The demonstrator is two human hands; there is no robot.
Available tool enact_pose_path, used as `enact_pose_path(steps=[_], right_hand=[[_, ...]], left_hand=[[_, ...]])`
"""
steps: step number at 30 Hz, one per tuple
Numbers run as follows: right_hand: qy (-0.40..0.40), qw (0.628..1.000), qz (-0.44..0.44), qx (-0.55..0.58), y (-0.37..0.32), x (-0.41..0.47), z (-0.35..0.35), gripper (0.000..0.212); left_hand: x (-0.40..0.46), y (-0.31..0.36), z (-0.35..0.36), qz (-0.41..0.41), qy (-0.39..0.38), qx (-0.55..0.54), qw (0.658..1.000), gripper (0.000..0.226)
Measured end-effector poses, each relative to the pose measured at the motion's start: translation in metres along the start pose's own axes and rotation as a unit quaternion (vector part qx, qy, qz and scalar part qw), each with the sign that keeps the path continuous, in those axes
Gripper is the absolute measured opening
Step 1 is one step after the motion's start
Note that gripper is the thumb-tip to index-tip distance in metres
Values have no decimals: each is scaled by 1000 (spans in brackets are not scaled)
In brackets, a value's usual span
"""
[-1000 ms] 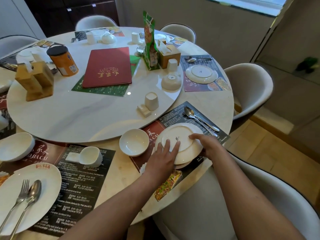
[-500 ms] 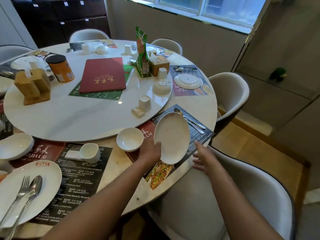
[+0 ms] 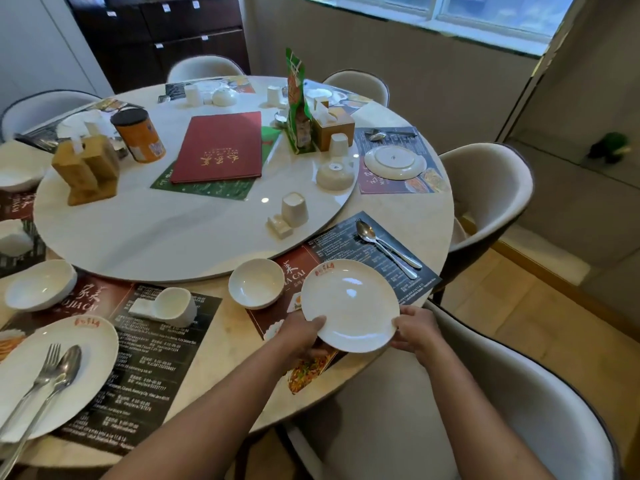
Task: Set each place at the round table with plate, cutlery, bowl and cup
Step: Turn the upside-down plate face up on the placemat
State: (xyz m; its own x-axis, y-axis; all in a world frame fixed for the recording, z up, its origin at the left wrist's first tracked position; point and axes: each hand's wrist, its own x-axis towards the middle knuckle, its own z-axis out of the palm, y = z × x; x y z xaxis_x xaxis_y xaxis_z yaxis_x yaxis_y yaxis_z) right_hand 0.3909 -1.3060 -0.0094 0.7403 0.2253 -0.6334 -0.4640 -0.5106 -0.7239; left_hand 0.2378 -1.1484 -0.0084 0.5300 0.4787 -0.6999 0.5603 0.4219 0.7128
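Observation:
A white plate (image 3: 349,304) with a red logo faces up over the dark placemat (image 3: 377,244) at the near right place. My left hand (image 3: 301,332) grips its left rim and my right hand (image 3: 414,329) holds its right rim. A white bowl (image 3: 256,283) stands upright just left of the plate. A spoon and a second piece of cutlery (image 3: 388,247) lie on the mat beyond the plate. An upturned cup (image 3: 295,209) and a small rest (image 3: 278,226) stand on the turntable (image 3: 173,233) behind.
The place at the left has a plate with fork and spoon (image 3: 52,372), a cup (image 3: 175,304) and a bowl (image 3: 40,285). Farther right an upside-down plate (image 3: 394,162) lies on its mat. A red menu (image 3: 220,147), an orange tin (image 3: 138,135) and tissue boxes stand on the turntable. A chair (image 3: 450,427) is under my arms.
The plate lay upside down under both hands, then my left hand lifted and tipped it on edge. It now faces up, held by both hands just above the placemat.

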Motion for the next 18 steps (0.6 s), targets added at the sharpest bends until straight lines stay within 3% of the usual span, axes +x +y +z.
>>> enact_pose_path(steps=[6,18], right_hand=[[-17,998,-25,-46,-5,24,-1,40],[-21,997,-45,-55,-8,41,1,31]], left_hand=[[12,-10,4,18,59,134,989,40],[19,-10,6,-12,106,200,974,47]])
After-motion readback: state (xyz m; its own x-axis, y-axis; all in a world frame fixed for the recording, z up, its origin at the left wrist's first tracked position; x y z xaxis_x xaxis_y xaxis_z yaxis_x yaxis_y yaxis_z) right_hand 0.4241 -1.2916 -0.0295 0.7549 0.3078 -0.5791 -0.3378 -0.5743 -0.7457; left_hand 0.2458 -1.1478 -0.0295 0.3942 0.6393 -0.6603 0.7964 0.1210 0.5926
